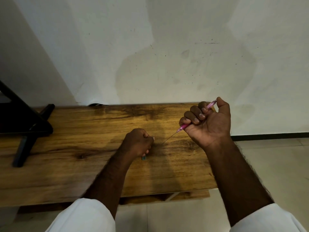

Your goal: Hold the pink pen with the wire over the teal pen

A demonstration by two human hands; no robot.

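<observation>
A: Right hand point(207, 121) fisted round pink syringe point(197, 117), thumb on the plunger end at 1 o'clock, needle point(169, 137) slanting down toward 7. Probably held so for a thumb push.

B: Left hand point(138, 143) curled on the table point(83, 148), gripping something small; only a teal bit point(144, 158) peeking out at 6.

A: Hard to identify. Needle tip faint against the grain, just short of the left knuckles.

B: Black stand point(25, 128) at 9, cut off.
</observation>
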